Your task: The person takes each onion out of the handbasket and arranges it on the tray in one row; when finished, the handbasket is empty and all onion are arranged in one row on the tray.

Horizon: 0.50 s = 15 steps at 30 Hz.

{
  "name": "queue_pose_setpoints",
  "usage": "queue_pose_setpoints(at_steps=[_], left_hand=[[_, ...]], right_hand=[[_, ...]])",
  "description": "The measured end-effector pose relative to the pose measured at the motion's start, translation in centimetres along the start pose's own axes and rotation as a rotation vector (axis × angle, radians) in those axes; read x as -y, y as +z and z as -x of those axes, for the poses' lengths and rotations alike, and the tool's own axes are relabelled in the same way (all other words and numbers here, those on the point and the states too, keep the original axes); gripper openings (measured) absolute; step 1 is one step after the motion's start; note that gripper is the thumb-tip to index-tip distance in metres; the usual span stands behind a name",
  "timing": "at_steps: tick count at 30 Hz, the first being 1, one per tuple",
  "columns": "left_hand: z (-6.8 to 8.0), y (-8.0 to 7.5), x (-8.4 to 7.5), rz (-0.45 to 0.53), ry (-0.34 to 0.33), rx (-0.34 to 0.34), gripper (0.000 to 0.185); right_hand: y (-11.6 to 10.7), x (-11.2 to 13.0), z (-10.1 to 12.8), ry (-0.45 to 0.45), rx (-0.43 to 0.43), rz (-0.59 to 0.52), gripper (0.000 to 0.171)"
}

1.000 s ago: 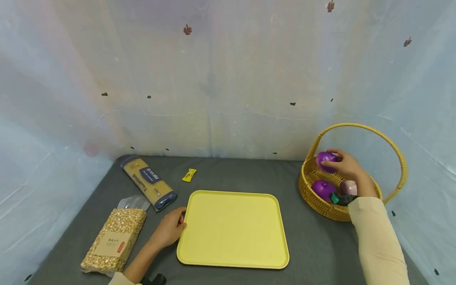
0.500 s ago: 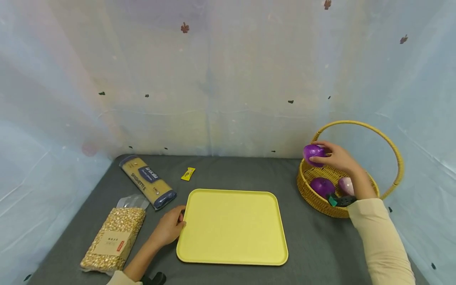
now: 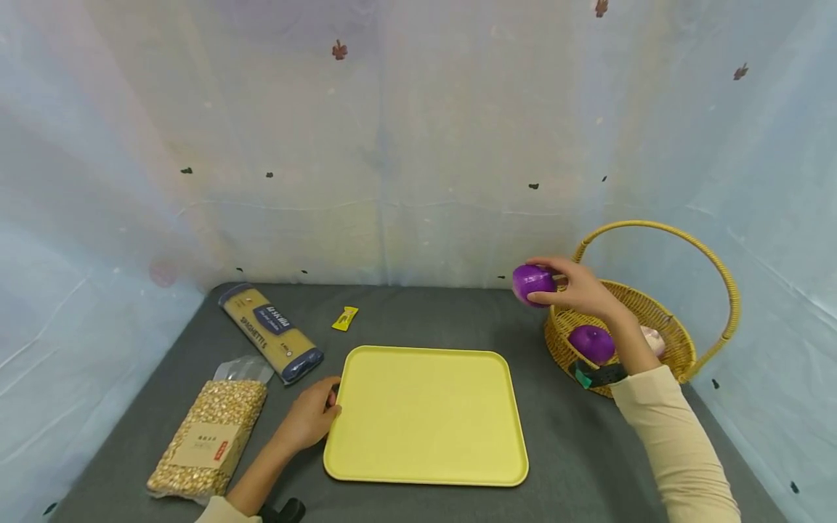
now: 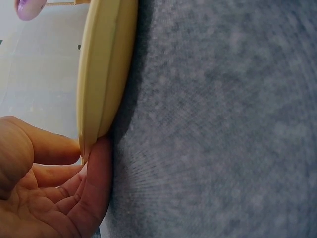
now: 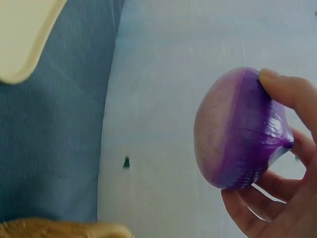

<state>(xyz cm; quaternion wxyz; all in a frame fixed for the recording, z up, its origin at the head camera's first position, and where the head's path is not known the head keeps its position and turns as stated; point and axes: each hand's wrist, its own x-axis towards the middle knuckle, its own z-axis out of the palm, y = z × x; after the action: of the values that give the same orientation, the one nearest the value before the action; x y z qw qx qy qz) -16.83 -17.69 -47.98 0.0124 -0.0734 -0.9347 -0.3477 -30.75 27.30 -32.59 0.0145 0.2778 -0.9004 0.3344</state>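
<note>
My right hand (image 3: 575, 289) holds a round thing in shiny purple wrap (image 3: 532, 284) between thumb and fingers, in the air just left of the wicker basket (image 3: 680, 349). In the right wrist view the wrapped thing (image 5: 242, 131) shows a pale pink face, and its purple wrap gathers to a point at the palm side. My left hand (image 3: 314, 414) pinches the left edge of a yellow tray (image 3: 428, 418). From the left wrist, thumb and fingers meet at the corner of the tray (image 4: 101, 74), whose edge stands close over the grey cloth.
Inside the basket are another purple round thing (image 3: 591, 343) and a pale pink one (image 3: 652, 340), partly behind my forearm. A spaghetti pack (image 3: 271, 330), a bag of corn kernels (image 3: 209, 436) and a small yellow packet (image 3: 345, 318) lie left and behind the tray. A pale curtain (image 3: 418, 145) hangs behind.
My right hand has lifted the purple-wrapped thing out of the basket and carried it left past the rim. The left hand stays at the tray's edge.
</note>
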Motion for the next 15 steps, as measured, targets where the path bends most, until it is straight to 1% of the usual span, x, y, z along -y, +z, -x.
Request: queue_pose_setpoints(at_steps=[2, 5, 8, 11, 15], left_hand=[[0.0, 0.0, 0.0, -0.004, 0.023, -0.013, 0.040], [0.1, 0.0, -0.1, -0.001, 0.038, -0.026, 0.040], [0.0, 0.0, -0.1, -0.004, 0.026, -0.019, 0.040], [0.0, 0.0, -0.1, -0.002, -0.003, -0.003, 0.041], [0.0, -0.1, -0.2, -0.008, -0.004, 0.005, 0.041]], right_hand=[[0.6, 0.6, -0.2, -0.033, 0.014, -0.011, 0.061], [1.6, 1.2, -0.6, -0.086, 0.035, -0.016, 0.060], [2.6, 1.7, -1.0, -0.128, 0.058, -0.002, 0.060], [3.7, 2.2, -1.4, -0.150, 0.085, 0.010, 0.061], [5.1, 3.1, -2.1, -0.184, 0.111, 0.005, 0.062]])
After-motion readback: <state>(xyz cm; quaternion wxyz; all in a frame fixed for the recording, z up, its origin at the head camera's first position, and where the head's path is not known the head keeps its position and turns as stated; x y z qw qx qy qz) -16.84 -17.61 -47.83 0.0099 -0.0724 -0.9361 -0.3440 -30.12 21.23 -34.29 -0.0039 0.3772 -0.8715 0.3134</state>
